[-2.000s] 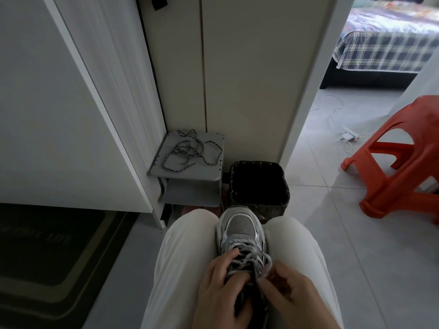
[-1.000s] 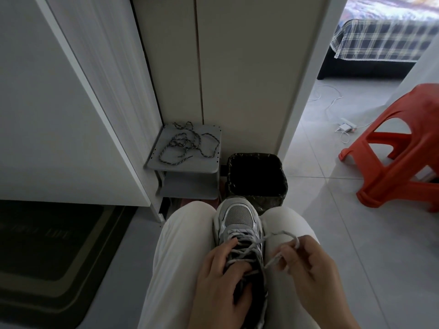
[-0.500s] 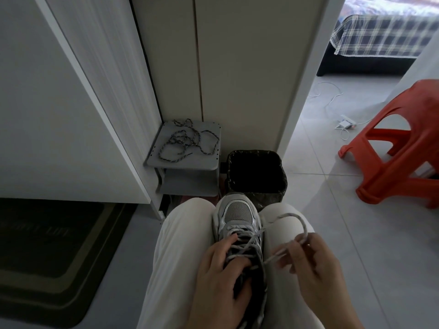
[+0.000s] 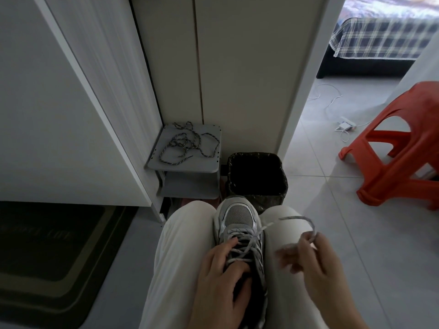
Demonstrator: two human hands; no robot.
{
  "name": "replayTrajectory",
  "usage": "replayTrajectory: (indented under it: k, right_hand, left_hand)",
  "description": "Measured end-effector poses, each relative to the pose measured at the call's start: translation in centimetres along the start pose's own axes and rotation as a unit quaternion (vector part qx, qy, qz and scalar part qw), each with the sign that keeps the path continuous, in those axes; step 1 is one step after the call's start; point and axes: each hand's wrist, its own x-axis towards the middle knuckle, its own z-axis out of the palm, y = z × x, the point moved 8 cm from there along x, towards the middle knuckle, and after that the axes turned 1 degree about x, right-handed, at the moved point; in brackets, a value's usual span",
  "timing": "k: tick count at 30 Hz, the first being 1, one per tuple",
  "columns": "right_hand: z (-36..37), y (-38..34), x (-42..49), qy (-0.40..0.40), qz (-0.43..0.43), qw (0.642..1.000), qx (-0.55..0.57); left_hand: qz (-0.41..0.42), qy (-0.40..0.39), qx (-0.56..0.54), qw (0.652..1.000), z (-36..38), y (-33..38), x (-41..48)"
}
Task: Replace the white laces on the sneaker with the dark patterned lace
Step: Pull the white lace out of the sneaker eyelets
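left hand (image 4: 219,276) rests curled on the sneaker (image 4: 240,236), fingertips (image 4: 231,242) touching its white lace (image 4: 288,220); right hand (image 4: 316,264) pinches that lace's loose end, its fingers blurred.

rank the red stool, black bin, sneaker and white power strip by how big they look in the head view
1. red stool
2. black bin and sneaker look about alike; the sneaker sits nearer the camera, so I won't split them
3. white power strip, smallest and farthest
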Motion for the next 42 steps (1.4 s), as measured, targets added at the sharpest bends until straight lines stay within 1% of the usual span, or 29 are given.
replayTrajectory:
  k: [2, 3, 6, 7, 9, 11, 13, 16, 18, 21, 24, 26, 28, 31, 34, 35, 37, 39, 42]
  right_hand:
    - [-1.0, -0.4, 0.7, -0.004, -0.005, 1.0, -0.008]
    - [-1.1, -0.4, 0.8, -0.015, -0.009, 0.999, -0.032]
    - [-0.8, -0.2, 0.1, -0.051, -0.025, 0.982, -0.178]
    - [-0.7, -0.2, -0.3, -0.054, -0.026, 0.978, -0.201]
    - [-0.6, -0.1, -1.0, -0.053, -0.025, 0.979, -0.197]
    - [-0.1, -0.1, -1.6, -0.054, -0.045, 0.975, -0.21]
    - [1.0, -0.4, -2.4, -0.063, -0.089, 0.964, -0.242]
    - [3.4, -2.7, -3.6, -0.091, -0.232, 0.925, -0.287]
    - [4.5, -3.5, -4.2, -0.097, -0.284, 0.906, -0.299]
    - [5.6, -3.1, -3.9, -0.09, -0.285, 0.892, -0.339]
    - [6.5, -2.6, -3.6, -0.102, -0.28, 0.872, -0.388]
    - [6.7, -2.6, -3.5, -0.108, -0.279, 0.865, -0.403]
    - [6.9, -2.7, -3.4, -0.115, -0.28, 0.858, -0.415]
    - [7.0, -2.7, -3.3, -0.117, -0.273, 0.864, -0.406]
    - [6.9, -2.6, -3.1, -0.104, -0.265, 0.879, -0.381]
    - [6.8, -2.6, -3.2, -0.1, -0.267, 0.882, -0.374]
    - [6.7, -2.6, -3.3, -0.096, -0.271, 0.884, -0.369]
    - [6.8, -2.8, -3.4, -0.095, -0.274, 0.882, -0.371]
    - [7.2, -3.3, -3.5, -0.09, -0.273, 0.874, -0.392]
  left_hand:
    - [-0.011, 0.008, -0.032, 0.999, -0.1, -0.2, -0.1]
    - [-0.022, 0.021, -0.065, 0.997, -0.4, -0.4, 0.0]
    - [-0.075, 0.059, -0.173, 0.98, -1.2, -1.4, -0.1]
    - [-0.101, 0.061, -0.202, 0.972, -1.2, -1.9, -0.2]
    - [-0.143, 0.051, -0.228, 0.962, -0.9, -2.7, -0.6]
    - [-0.155, 0.04, -0.225, 0.961, -0.9, -2.8, -0.8]
    - [-0.157, 0.035, -0.217, 0.963, -1.2, -2.7, -0.5]
    - [-0.131, 0.024, -0.177, 0.975, -2.2, -2.1, 0.5]
    - [-0.115, 0.014, -0.138, 0.984, -2.8, -1.8, 1.1]
    - [-0.129, -0.024, -0.13, 0.983, -3.2, -1.9, 1.7]
    - [-0.102, -0.051, -0.09, 0.989, -3.8, -1.4, 2.9]
    - [-0.081, -0.072, -0.061, 0.992, -4.1, -1.0, 3.8]
    - [-0.079, -0.106, -0.047, 0.99, -4.0, -1.1, 4.4]
    - [-0.113, -0.176, -0.056, 0.976, -3.3, -1.9, 4.4]
    - [-0.162, -0.213, -0.084, 0.96, -2.8, -3.0, 3.5]
    - [-0.173, -0.215, -0.084, 0.957, -2.7, -3.1, 3.0]
    - [-0.171, -0.171, -0.086, 0.966, -2.8, -3.0, 2.4]
    - [-0.151, -0.119, -0.078, 0.978, -3.4, -2.6, 2.3]
    - [-0.117, -0.081, -0.023, 0.99, -4.6, -2.2, 3.3]
